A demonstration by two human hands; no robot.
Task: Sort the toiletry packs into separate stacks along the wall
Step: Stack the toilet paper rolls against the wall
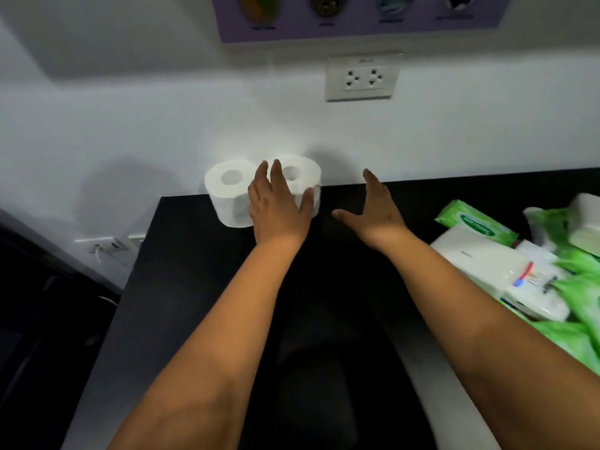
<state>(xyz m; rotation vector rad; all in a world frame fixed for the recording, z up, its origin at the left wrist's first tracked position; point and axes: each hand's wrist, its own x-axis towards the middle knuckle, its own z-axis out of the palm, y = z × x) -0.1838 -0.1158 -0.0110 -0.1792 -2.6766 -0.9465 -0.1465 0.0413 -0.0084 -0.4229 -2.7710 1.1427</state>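
Observation:
Two white toilet rolls stand side by side against the wall at the back left of the black counter [194, 287]. The left roll [229, 196] is fully visible. My left hand [277, 206] lies with straight fingers over the front of the right roll [303, 175], thumb along its right side. My right hand [373, 209] hovers open just to the right, fingers spread, holding nothing. A jumbled pile sits at the right edge: green wipe packs [477, 222] and white tissue packs [493, 264].
A double wall socket [362, 77] sits above the counter, under a purple poster [357, 17]. A second socket with a cable [104, 246] is low on the wall beyond the counter's left edge.

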